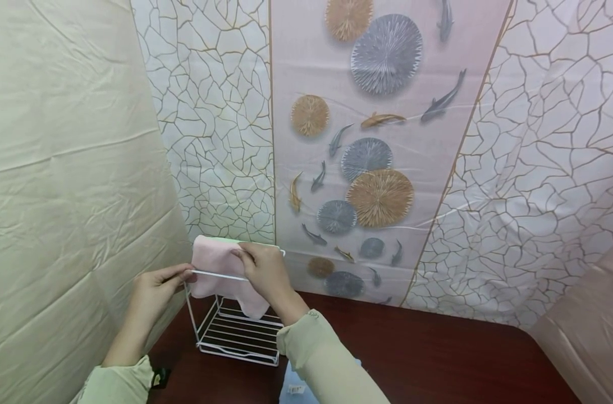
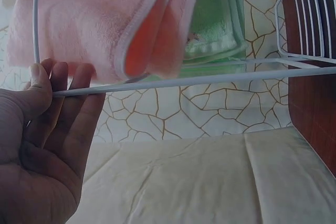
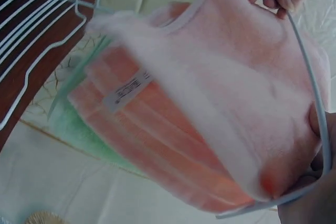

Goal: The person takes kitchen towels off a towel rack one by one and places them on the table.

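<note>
A pink towel (image 1: pixel 210 259) hangs inside a white wire rack (image 1: pixel 218 275), behind its top front wire. My left hand (image 1: pixel 152 289) pinches the rack's upper front left corner, thumb on the wire and fingers behind it in the left wrist view. With thumb and fingers, my right hand (image 1: pixel 267 275) pinches the towel's upper part near the rack's right side. The towel is folded over, and a white tag (image 3: pixel 126 90) shows on its inner layer in the right wrist view. A green towel (image 2: pixel 215 19) hangs behind the pink one at the rack's back.
The rack stands on a dark red-brown table (image 1: pixel 438 348), close to a beige cloth wall (image 1: pixel 74 168). A light blue item (image 1: pixel 297 387) with a white label lies partly beneath the right forearm. Near the left sleeve is a small black object (image 1: pixel 160 377). A patterned curtain (image 1: pixel 225 140) hangs behind.
</note>
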Available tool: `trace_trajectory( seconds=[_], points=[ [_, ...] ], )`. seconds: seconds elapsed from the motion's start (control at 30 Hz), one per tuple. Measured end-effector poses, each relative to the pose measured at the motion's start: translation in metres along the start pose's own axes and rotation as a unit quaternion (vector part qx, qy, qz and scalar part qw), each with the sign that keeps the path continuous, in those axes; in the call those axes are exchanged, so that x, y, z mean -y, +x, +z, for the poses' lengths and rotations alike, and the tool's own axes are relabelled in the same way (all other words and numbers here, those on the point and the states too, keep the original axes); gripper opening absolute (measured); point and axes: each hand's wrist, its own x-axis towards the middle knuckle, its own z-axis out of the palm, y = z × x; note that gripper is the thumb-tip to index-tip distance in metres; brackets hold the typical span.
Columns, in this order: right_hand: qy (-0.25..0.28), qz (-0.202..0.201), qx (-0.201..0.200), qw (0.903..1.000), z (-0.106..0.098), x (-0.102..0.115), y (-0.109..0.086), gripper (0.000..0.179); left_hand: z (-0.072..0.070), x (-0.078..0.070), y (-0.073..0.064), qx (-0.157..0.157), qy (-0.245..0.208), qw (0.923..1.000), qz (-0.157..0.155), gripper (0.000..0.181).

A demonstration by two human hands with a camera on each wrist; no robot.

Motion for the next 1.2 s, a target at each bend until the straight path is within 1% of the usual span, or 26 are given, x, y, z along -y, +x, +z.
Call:
trace_trajectory(
  seconds=[0.13,0.23,0.43,0.53,0.6,0.7,0.87,1.03,1.2],
  points=[
    [0.007,-0.013,-0.001,0.9999,-0.007,0.000,0.001,0.016,-0.001,0.001,-0.001,-0.001,0.008,1.0000,-0.002,0.026],
    [0.006,-0.024,-0.013,0.9996,-0.019,0.002,0.005,0.017,0.000,0.001,-0.001,0.000,0.010,0.9999,-0.007,0.027],
    [0.029,-0.059,-0.066,0.9957,-0.059,0.014,0.019,0.016,0.003,0.002,0.000,-0.005,-0.002,0.9998,-0.019,0.026],
    [0.042,-0.079,-0.093,0.9916,-0.083,0.023,0.020,0.016,0.002,0.001,0.000,-0.007,-0.001,0.9998,-0.016,0.025],
    [0.050,-0.084,-0.108,0.9894,-0.098,0.027,0.018,0.015,0.002,0.001,0.001,-0.007,-0.001,0.9999,-0.013,0.024],
    [0.057,-0.088,-0.113,0.9880,-0.119,0.034,0.010,0.013,0.001,0.000,0.001,-0.009,0.006,0.9999,-0.007,0.024],
    [0.060,-0.095,-0.100,0.9886,-0.144,0.038,-0.011,0.009,0.000,0.000,0.003,-0.015,0.011,0.9998,-0.007,0.024],
    [0.069,-0.093,-0.087,0.9895,-0.164,0.037,-0.037,0.012,-0.001,-0.002,0.003,-0.016,0.012,0.9998,-0.008,0.025],
    [0.075,-0.104,-0.078,0.9887,-0.177,0.035,-0.062,0.018,-0.003,-0.002,0.003,-0.017,0.016,0.9997,-0.005,0.025]
  ],
)
